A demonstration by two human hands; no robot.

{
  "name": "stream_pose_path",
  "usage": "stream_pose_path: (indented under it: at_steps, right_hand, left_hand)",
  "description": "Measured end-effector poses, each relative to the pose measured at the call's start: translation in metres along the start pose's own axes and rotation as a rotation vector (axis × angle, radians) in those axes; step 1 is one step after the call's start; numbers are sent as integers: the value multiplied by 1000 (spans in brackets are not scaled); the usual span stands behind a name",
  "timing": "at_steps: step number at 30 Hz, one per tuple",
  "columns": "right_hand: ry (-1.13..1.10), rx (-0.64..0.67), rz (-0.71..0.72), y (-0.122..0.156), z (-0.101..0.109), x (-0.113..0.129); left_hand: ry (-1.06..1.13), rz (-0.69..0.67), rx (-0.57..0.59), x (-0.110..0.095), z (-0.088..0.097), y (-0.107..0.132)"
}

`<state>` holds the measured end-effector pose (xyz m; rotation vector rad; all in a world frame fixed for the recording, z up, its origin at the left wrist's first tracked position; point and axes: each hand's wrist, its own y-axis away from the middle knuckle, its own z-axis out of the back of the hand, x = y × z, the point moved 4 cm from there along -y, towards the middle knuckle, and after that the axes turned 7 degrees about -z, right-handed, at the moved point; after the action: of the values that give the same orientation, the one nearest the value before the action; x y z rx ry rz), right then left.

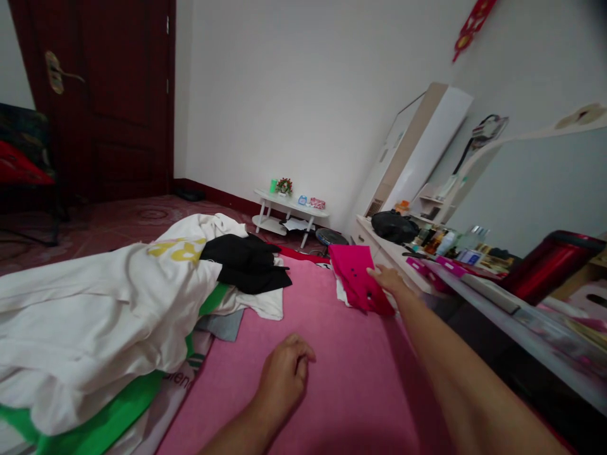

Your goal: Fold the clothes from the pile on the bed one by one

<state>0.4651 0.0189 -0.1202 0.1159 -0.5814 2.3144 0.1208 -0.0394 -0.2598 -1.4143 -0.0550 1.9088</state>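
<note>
At the right edge of the pink bed sheet (pixel 303 303) lies a folded magenta garment (pixel 353 268), with white cloth showing beneath it. My right hand (pixel 387 279) reaches out to its right side, the fingers closed on the fabric there. Nearer to me, my left hand (pixel 287 370) is over the sheet with its fingers curled in and nothing visible in them. A heap of clothes spreads along the left: a large white garment with a yellow print (pixel 109 309), black clothing (pixel 244 262), a grey piece (pixel 222 323) and green cloth (pixel 104 417).
On the right stands a white dresser (pixel 377 243) holding a black bag (pixel 394 226), several bottles and a dark red cylinder (pixel 552 265). A small white table (pixel 289 202) is by the far wall. A chair (pixel 28 170) and a door (pixel 109 95) are on the left.
</note>
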Motion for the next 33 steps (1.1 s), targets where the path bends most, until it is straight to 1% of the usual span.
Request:
stream_pose_path:
  at_steps: [2,4,6,9,11,12,14,15,16,17,19,21,23,24,26,27,29,30,31,33]
  right_hand:
    - [55,36,-49,21,-28,-12]
    - [88,46,-35,43,-49,-17]
    - [109,57,25,61,-64,-18]
    - [139,150,163,82,-81,-11]
    - [158,216,216,92,-88,-4]
    - [162,213,217,96,-89,0]
    - [145,116,198,107,-85,10]
    - [127,67,206,115,-84,16]
    - [103,55,241,125,-84,23]
    - [74,81,292,137,-87,31]
    - [7,206,393,162,-97,45]
    - [-97,284,419,182,-103,54]
    - [-197,282,403,190,-101,62]
    - [-249,291,409,191,-97,69]
    - [-371,319,439,188,-83,90]
    - [-437,335,461,187,-74,104]
    - [-572,357,506,188,-52,140]
    - [-623,364,533,192,-40,162]
    - [-656,372,565,199,-29,184]
    - [-728,411,641,220,-5,232]
  left_hand:
    - [-27,5,22,0,-1,0]
    - [-51,8,34,-1,-2,0]
    - [-68,18,44,-1,-2,1]
    - [-83,21,65,-1,-3,2]
    - [-82,6,69,-1,-4,2]
    - [-82,-1,68,-1,-4,2]
    - [-81,-7,69,0,-4,2]
    - [-80,-6,70,1,-4,2]
    - [-79,-3,70,1,-4,2]
    - [-78,0,68,1,-4,2]
    - [-77,3,51,-1,-3,2]
    - [-61,-1,19,-3,-1,2]
    - [-16,2,-37,-4,3,1]
    - [15,14,-83,-4,7,0]
    - [90,66,-211,-1,15,-2]
    - [131,106,-282,2,20,-2]
    - [213,191,-395,11,25,-3]
    - [243,222,-427,16,26,-4]
    - [262,241,-440,21,26,-5]
    - [272,254,-387,28,22,-9]
